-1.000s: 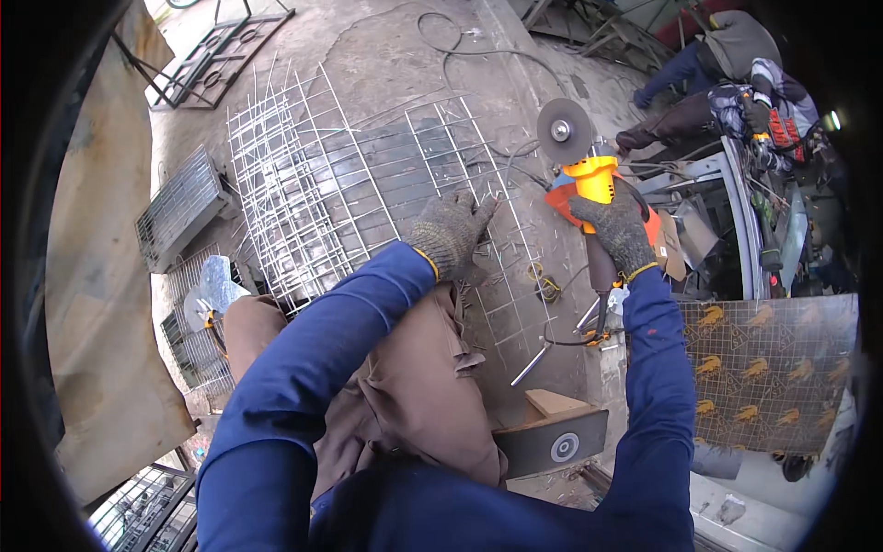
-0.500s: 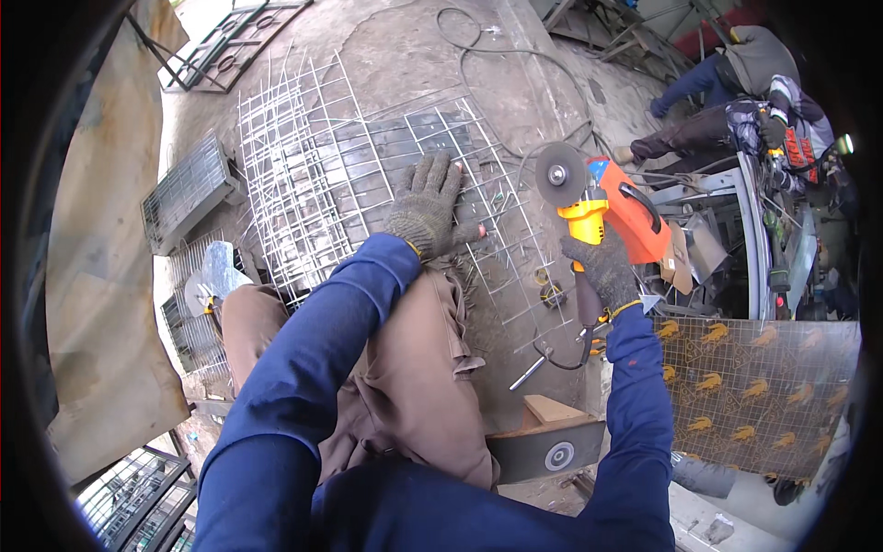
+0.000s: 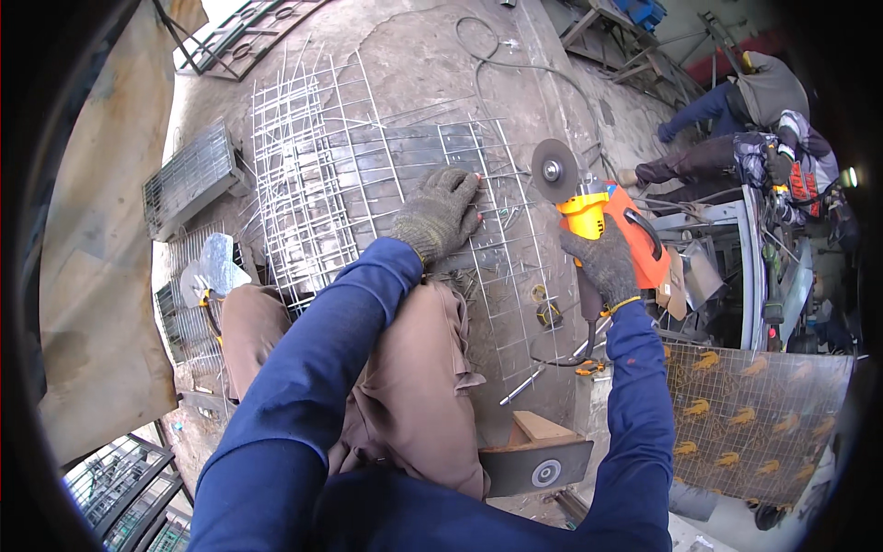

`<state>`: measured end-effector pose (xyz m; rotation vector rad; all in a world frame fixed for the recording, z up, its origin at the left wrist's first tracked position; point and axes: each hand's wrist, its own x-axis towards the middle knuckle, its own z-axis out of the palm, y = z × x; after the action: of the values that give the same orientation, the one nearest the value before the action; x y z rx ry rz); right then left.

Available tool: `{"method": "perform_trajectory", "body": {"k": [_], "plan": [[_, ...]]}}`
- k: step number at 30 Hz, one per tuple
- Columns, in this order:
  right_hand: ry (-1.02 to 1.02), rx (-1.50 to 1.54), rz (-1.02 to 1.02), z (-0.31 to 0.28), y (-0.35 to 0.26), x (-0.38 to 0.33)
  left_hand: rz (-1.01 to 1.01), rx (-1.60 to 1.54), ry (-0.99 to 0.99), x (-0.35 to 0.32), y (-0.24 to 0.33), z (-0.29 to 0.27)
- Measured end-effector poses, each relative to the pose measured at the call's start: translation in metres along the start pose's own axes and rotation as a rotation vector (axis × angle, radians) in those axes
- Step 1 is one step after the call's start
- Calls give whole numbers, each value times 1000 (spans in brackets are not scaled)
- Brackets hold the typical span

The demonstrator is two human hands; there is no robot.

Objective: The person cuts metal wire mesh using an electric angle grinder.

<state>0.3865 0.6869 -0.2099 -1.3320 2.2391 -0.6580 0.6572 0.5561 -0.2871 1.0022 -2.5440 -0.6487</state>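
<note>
My right hand (image 3: 602,265), in a dark knit glove, grips a yellow angle grinder (image 3: 585,217) with a grey cutting disc (image 3: 554,171) raised at its top. The disc stays apart from the wire mesh. In a matching glove, my left hand (image 3: 437,213) rests at the mesh's right part, with its fingers bent and closed on the wire mesh (image 3: 372,189). Bare fingertips show through the glove. The light-coloured mesh lies in front of my knees, partly over a dark flat sheet (image 3: 363,166).
Behind the grinder stands an orange case (image 3: 644,244). A tape measure (image 3: 548,315) and a metal rod (image 3: 524,386) lie right of my knees. Another grinder disc (image 3: 193,283) is at left. Two people (image 3: 768,92) work at far right beside metal frames. A cable (image 3: 543,66) curls across the floor.
My left hand has gone from lying flat with spread fingers to bent fingers on the mesh, slightly farther right. The grinder stays raised in my right hand. The view has shifted a little.
</note>
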Motion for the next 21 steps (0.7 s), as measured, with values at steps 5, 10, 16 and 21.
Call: {"method": "perform_trajectory", "body": {"k": [5, 10, 16, 21], "plan": [[4, -65, 7, 10, -15, 20, 17, 130, 125, 0, -1, 10], [-4, -127, 84, 29, -18, 44, 31, 125, 74, 1, -5, 19], [12, -174, 74, 48, -16, 58, 10, 91, 62, 2, -7, 19], [23, -194, 24, 49, -14, 58, 29, 96, 96, 0, -7, 21]]}}
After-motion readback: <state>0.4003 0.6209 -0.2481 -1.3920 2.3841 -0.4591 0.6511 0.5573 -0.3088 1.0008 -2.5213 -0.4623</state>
